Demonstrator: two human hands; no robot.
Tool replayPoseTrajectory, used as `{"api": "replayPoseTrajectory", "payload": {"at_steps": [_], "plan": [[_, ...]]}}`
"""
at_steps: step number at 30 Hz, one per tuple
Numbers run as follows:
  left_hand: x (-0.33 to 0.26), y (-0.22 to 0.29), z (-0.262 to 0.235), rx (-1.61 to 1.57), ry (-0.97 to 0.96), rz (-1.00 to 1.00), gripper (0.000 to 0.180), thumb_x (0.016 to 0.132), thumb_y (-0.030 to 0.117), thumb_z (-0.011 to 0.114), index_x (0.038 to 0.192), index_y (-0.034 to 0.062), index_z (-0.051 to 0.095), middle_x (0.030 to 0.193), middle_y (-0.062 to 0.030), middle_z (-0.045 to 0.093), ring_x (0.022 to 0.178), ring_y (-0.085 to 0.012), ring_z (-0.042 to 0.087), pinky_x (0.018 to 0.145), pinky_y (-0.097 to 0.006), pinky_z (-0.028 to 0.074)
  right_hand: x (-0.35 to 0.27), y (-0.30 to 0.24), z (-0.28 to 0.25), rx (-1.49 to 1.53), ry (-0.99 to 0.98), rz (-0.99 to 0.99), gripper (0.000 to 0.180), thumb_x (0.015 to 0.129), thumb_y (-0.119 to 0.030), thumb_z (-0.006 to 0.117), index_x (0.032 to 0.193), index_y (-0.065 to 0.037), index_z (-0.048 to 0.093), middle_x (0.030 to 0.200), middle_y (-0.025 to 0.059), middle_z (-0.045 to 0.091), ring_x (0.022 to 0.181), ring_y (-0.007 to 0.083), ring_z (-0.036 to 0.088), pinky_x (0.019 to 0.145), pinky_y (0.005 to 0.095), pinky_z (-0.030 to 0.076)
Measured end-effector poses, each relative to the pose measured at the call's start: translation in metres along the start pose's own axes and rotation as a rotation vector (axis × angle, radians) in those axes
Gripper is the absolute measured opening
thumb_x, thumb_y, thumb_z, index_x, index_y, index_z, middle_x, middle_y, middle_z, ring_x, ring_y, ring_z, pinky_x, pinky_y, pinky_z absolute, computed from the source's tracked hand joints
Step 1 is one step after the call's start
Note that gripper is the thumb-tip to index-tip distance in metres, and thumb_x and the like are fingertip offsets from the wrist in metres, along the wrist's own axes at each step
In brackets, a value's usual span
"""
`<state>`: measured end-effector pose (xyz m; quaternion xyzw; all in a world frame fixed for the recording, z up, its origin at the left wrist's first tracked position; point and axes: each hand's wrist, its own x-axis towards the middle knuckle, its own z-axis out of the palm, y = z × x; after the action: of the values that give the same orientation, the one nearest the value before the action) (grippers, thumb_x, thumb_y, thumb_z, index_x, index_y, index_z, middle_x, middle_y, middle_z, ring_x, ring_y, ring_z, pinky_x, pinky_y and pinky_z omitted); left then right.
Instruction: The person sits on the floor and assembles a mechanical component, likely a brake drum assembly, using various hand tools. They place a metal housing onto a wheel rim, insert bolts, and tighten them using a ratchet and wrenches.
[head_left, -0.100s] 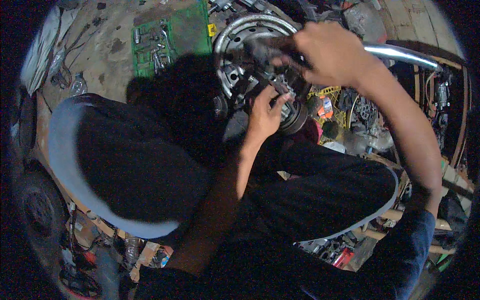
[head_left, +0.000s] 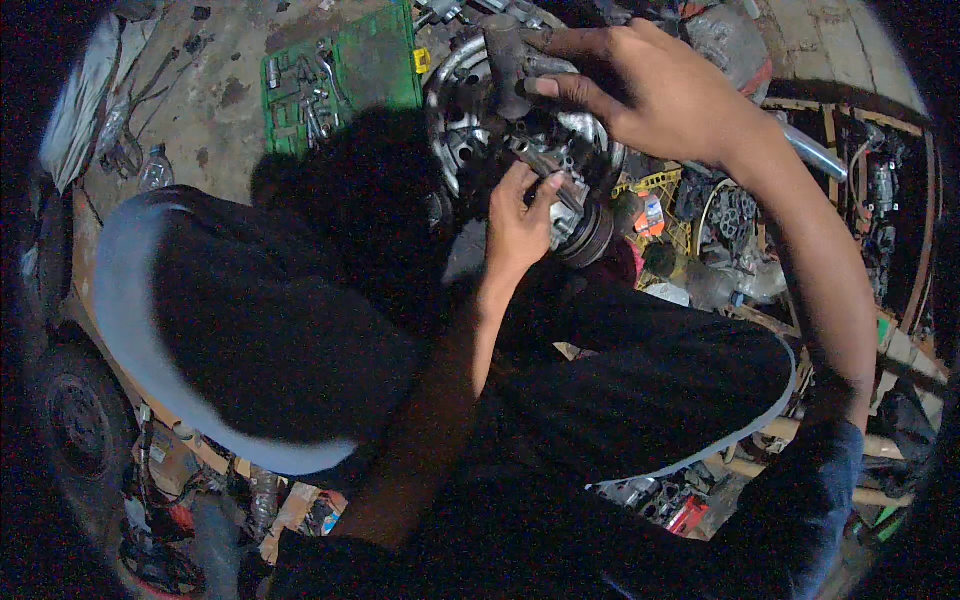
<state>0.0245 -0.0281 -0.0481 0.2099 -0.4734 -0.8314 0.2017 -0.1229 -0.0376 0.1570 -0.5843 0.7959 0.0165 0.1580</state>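
My right hand point(head_left: 660, 95) is wrapped round a hammer point(head_left: 508, 65). Its dark head hangs over the wheel rim, and the shiny handle end shows beyond my wrist. Below it, my left hand point(head_left: 522, 225) pinches a short metal rod point(head_left: 540, 160), perhaps a punch, tilted against a metal part with a grooved pulley point(head_left: 590, 238). The part rests at the near side of a silver wheel rim point(head_left: 440, 160). Hammer head and rod look slightly apart. Shadow and my fingers hide where the rod's lower end touches.
A green tool tray point(head_left: 375, 75) with sockets and a wrench lies at the far left. Right of the rim stands a yellow crate point(head_left: 655, 185) with loose parts. My bent legs point(head_left: 640, 400) flank the work. A clear plastic bottle point(head_left: 156, 170) and a tyre point(head_left: 80, 420) are on the left.
The hammer, blurred before, now shows sharply, its head higher above the rim and its handle end lower. My left hand has shifted slightly left and down with the rod.
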Motion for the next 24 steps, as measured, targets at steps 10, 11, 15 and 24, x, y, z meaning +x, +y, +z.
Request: {"api": "replayPoseTrajectory", "payload": {"at_steps": [10, 11, 15, 24], "plan": [[0.005, -0.001, -0.003, 0.034, -0.051, 0.026, 0.018, 0.097, 0.005, 0.060, 0.112, -0.0029, 0.057, 0.104, -0.0104, 0.067, 0.099, -0.0168, 0.063, 0.087, -0.031, 0.052, -0.010, 0.003, 0.010, -0.118, -0.102, 0.039, 0.038, 0.093, -0.044, 0.059, 0.117, -0.016, 0.068, 0.099, 0.0233, 0.068, 0.087, 0.0417, 0.068, 0.077, 0.0533, 0.057], [0.004, -0.003, -0.004, 0.062, -0.058, 0.033, 0.019, 0.097, 0.004, 0.060, 0.114, -0.0019, 0.057, 0.106, -0.0091, 0.066, 0.101, -0.0166, 0.063, 0.087, -0.030, 0.053, -0.008, 0.001, 0.009, -0.132, -0.119, 0.024, 0.038, 0.093, -0.044, 0.058, 0.118, -0.017, 0.067, 0.097, 0.0231, 0.069, 0.087, 0.0414, 0.068, 0.077, 0.0532, 0.057], [0.003, -0.006, -0.007, -0.016, -0.050, -0.034, 0.017, 0.097, 0.006, 0.060, 0.111, -0.0024, 0.057, 0.104, -0.0104, 0.067, 0.096, -0.0170, 0.064, 0.086, -0.031, 0.052, 0.008, -0.002, -0.007, -0.115, -0.041, -0.021, 0.038, 0.094, -0.041, 0.058, 0.124, -0.018, 0.064, 0.089, 0.0224, 0.070, 0.086, 0.0413, 0.068, 0.079, 0.0543, 0.056], [-0.009, 0.001, 0.005, 0.152, -0.108, 0.007, 0.017, 0.094, 0.003, 0.061, 0.109, -0.0045, 0.061, 0.098, -0.0127, 0.069, 0.094, -0.0185, 0.066, 0.083, -0.032, 0.051, 0.008, -0.012, -0.012, -0.354, -0.297, -0.075, 0.037, 0.089, -0.040, 0.062, 0.102, -0.006, 0.067, 0.091, 0.0212, 0.068, 0.090, 0.0406, 0.067, 0.080, 0.0507, 0.055]]}}
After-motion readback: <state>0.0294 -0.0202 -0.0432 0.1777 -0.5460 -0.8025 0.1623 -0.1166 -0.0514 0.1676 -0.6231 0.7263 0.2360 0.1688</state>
